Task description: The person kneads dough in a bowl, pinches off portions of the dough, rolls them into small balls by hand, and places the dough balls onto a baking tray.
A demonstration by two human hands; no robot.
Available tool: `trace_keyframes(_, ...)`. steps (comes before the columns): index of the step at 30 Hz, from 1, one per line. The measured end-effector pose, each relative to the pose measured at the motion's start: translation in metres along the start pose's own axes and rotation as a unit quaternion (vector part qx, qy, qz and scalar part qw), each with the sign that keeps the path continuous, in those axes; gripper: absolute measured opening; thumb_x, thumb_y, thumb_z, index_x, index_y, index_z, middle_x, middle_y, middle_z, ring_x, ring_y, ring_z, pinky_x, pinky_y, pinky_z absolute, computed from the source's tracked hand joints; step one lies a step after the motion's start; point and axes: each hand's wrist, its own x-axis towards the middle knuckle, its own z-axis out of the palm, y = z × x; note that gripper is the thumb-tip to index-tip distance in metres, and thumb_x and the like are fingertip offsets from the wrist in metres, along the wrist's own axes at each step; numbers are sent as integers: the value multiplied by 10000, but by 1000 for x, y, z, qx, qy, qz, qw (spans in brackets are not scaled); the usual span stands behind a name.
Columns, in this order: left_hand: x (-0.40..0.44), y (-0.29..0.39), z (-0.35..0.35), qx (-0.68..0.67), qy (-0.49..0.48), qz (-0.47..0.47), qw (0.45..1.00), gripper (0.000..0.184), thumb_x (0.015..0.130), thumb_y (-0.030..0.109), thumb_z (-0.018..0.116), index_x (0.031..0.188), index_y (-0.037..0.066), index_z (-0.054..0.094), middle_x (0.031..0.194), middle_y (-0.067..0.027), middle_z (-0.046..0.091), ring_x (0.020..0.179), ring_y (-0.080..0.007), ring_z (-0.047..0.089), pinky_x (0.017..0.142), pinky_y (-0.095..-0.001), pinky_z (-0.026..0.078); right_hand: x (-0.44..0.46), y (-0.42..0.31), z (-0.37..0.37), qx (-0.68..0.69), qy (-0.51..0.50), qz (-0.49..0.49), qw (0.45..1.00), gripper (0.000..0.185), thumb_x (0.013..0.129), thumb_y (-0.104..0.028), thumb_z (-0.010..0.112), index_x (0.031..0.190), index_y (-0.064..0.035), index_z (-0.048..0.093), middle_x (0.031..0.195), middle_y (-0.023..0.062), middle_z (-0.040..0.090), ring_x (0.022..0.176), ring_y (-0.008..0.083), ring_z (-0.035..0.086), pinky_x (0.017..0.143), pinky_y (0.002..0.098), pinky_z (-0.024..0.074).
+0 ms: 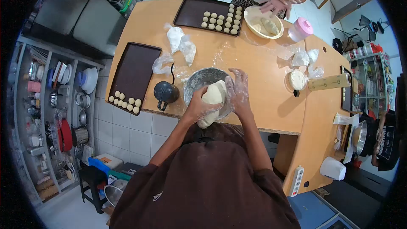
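Note:
My left hand [200, 107] is wrapped round a large pale lump of dough [214, 95], which hangs over the near side of a grey metal bowl [196, 78]. Flour whitens my right hand [238, 94]; its fingers are stretched out along the right side of the dough, over the bowl's right rim. Just left of the bowl stands a dark grey appliance [166, 92] with a cord. Further left, a dark baking tray [135, 65] carries several small dough balls [132, 101] at its near end.
Another tray [188, 13] with rows of dough balls lies at the back. Beside it, another person's floury hands [277, 2] hover over a cream basin [250, 23] holding dough. Bags of white powder [174, 38], a pink-lidded jar [302, 29] and a film roll [330, 82] are on the table.

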Motion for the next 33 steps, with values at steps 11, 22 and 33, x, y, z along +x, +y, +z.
trace_keyframes(11,17,6,-9,53,-48,118,990,545,617,154,895,1103,11,697,1004,-73,665,958,-194,638,861,-346,495,9,-15,-60,142,-231,-1,963,447,855,-233,762,1235,-37,631,1255,184,615,1158,363,600,1009,436,493)
trace_keyframes(22,32,-8,-14,36,-65,87,993,499,618,92,862,1084,19,697,1048,-69,672,1003,-187,638,902,-318,487,10,-13,-61,57,-215,-101,970,443,817,-88,733,1248,-75,632,1257,167,623,1193,379,577,1021,462,486)
trace_keyframes(33,29,-29,17,414,14,235,879,832,640,245,861,1366,48,505,1285,-183,582,1243,-355,541,1086,-463,411,-18,30,7,4,-163,-176,971,376,808,-61,707,1174,-15,635,1114,227,652,1051,427,626,902,480,525)
